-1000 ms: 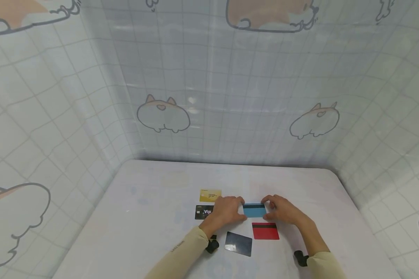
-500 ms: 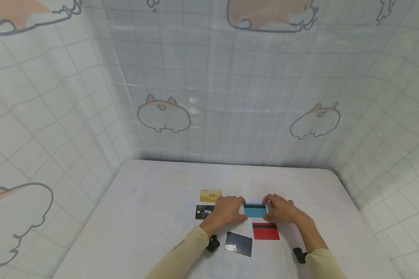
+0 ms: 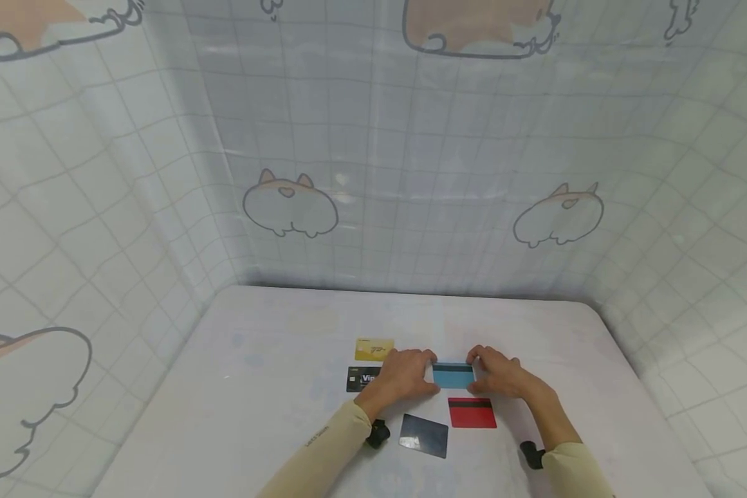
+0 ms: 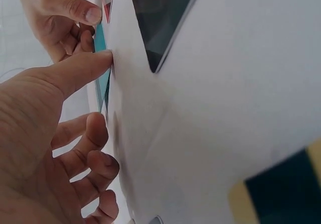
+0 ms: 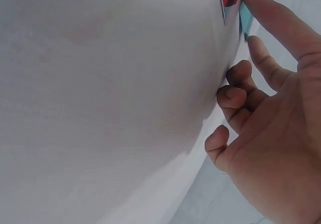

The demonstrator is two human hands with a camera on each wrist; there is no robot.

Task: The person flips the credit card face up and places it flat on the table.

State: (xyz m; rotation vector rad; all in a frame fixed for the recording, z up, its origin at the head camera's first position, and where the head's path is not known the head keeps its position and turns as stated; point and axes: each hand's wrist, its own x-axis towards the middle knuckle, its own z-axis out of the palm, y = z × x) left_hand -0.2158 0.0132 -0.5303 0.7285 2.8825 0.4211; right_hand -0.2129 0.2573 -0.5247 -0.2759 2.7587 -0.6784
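Observation:
A blue card (image 3: 453,376) with a dark stripe along its far edge lies flat on the table between the two hands. My left hand (image 3: 406,375) holds its left end, thumb at the near corner and index finger at the far one. From the other side my right hand (image 3: 501,373) holds the right end in the same way. In the left wrist view the thumb (image 4: 83,69) touches the blue card (image 4: 102,81), and the other fingers curl loosely. The right wrist view shows the blue card (image 5: 246,19) under the right thumb and index finger.
Just nearer lies a red card (image 3: 472,413) with a dark stripe, and a dark grey card (image 3: 424,436) lies askew. A black Vip card (image 3: 361,378), partly behind the left hand, and a yellow card (image 3: 374,348) lie left. The white table (image 3: 274,387) meets patterned sheeting.
Both hands and all the cards stay in nearly the same places; the head view shifts only very slightly.

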